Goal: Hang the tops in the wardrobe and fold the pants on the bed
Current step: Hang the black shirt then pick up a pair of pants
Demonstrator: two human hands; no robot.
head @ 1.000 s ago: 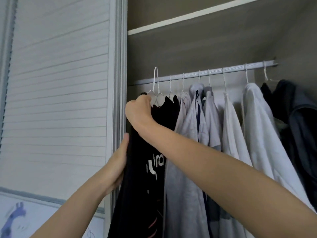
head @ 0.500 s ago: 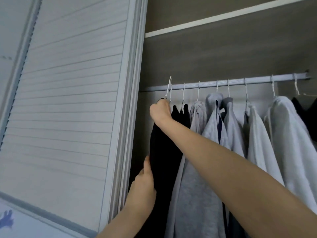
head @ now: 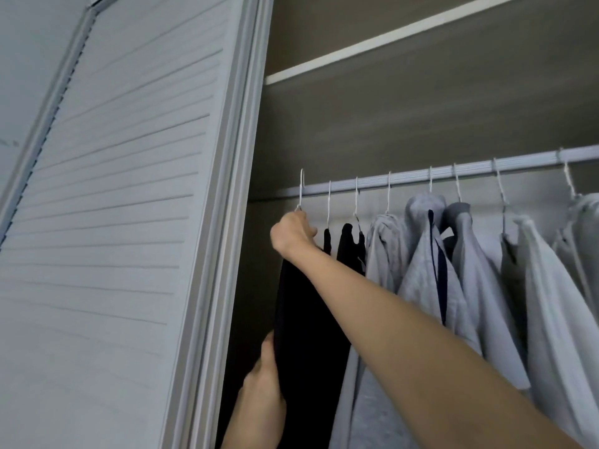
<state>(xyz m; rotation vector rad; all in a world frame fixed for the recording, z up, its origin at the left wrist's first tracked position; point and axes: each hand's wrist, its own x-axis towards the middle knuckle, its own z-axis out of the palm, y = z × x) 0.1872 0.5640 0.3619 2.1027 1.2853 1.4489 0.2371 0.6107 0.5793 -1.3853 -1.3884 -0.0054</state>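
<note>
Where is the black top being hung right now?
In the head view, the black top hangs at the rail's far left end beside the louvred door, with the right hand gripping its hanger and the left hand on its lower edge.

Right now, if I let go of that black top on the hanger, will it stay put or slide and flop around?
The black top hangs limp in long folds, so it is probably floppy and light. Its white hanger hook looks thin and seems to sit at the rail, so it may swing a little. The right hand holds the hanger's neck; the left hand steadies the cloth.
</note>
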